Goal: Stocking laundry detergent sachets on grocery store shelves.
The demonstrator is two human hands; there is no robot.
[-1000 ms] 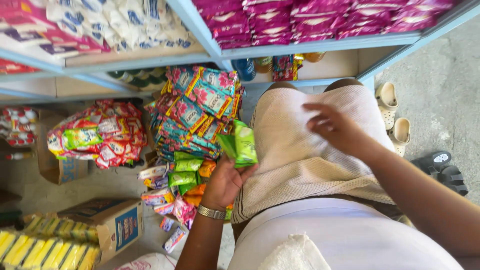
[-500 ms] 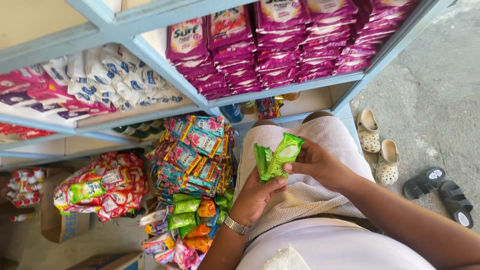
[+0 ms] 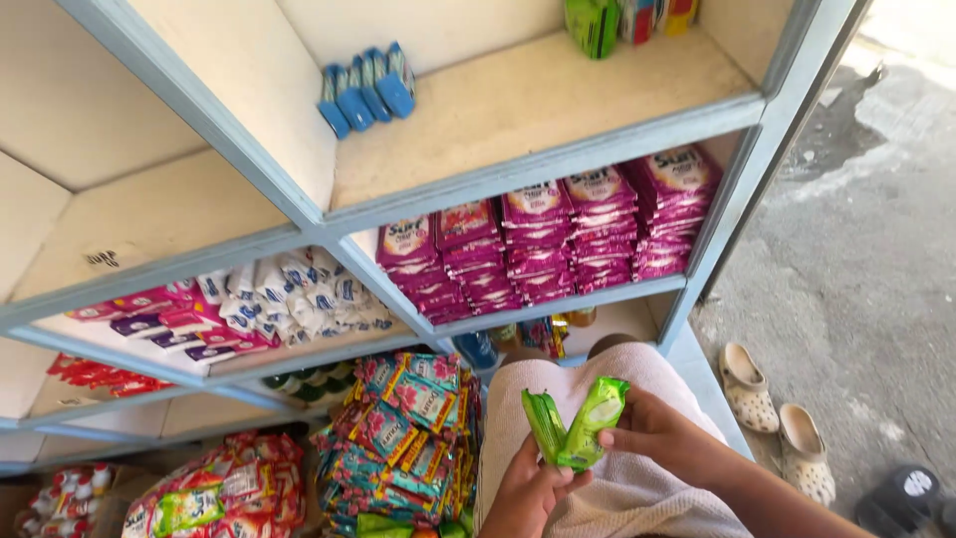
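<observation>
Both hands grip small green packets (image 3: 581,428) over the person's lap: the left hand (image 3: 528,490) closes round their lower ends, the right hand (image 3: 659,432) pinches one near its top. Just left, stacked colourful packets (image 3: 403,433) sit by the shelf (image 3: 538,164). Pink packets (image 3: 558,234) fill its middle level; beige clogs (image 3: 777,418) lie on the floor at right.

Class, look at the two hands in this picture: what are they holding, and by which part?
Both hands hold small green packets. The left hand supports their lower ends from below; the right hand pinches the right-hand packet at its side.
</observation>
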